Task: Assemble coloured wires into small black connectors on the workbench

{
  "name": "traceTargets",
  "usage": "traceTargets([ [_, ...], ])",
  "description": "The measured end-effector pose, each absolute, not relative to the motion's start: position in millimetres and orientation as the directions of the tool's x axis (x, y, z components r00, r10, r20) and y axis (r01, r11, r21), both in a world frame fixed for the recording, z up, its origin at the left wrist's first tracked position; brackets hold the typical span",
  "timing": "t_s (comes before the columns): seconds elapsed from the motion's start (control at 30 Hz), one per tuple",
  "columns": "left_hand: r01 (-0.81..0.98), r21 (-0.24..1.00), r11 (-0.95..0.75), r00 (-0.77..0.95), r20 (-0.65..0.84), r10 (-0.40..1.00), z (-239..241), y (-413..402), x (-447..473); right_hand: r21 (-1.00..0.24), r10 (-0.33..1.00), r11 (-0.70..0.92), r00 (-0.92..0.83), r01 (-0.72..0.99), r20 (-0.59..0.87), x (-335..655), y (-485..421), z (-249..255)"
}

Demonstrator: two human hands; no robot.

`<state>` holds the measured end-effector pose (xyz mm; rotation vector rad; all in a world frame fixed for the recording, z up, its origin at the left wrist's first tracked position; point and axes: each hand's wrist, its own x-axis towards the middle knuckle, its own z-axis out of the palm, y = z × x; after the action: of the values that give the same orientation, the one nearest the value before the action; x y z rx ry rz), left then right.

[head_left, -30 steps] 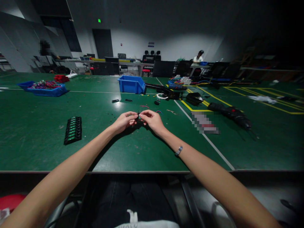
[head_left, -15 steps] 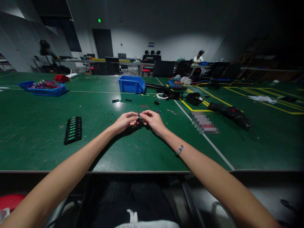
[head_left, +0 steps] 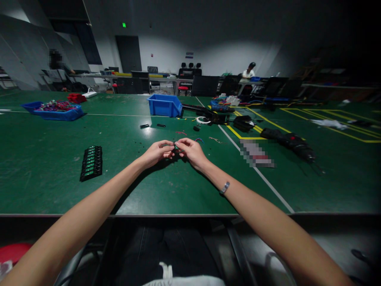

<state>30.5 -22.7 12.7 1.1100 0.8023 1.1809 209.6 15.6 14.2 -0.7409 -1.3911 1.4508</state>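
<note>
Over the middle of the green table, my left hand and my right hand meet at the fingertips. Both pinch a small dark part with a bit of green; the fingers cover most of it, so its exact kind is hidden. Further to the left lies a black holder with a row of green pieces in it. Just beyond my hands are two short black strips, a red wire and a blue-and-red wire.
A blue bin stands ahead, with a white ring to its right. A blue tray of small red parts sits at the far left. On the right lie a black tool and a blurred-out flat item. A person sits in the background.
My fingers shift very slightly around the small part, with a little more green showing between them. Everything on the table stays where it was.
</note>
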Motion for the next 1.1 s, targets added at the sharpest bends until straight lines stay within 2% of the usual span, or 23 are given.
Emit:
traceTargets([
  [0.17, -0.287, 0.958, 0.006, 0.199, 0.053, 0.979, 13, -22, 31, -0.965, 0.915, 0.092, -0.361, -0.245, 0.178, 209, 14, 15],
  [0.47, -0.297, 0.955, 0.026, 0.205, 0.037, 0.978, 13, -23, 32, -0.952, 0.919, -0.054, -0.389, -0.301, 0.071, 207, 8, 20],
  [1.1, -0.163, 0.982, -0.096, 0.219, 0.131, 0.967, 2, -18, 31, -0.972, 0.915, 0.115, -0.359, -0.207, 0.185, 202, 6, 10],
])
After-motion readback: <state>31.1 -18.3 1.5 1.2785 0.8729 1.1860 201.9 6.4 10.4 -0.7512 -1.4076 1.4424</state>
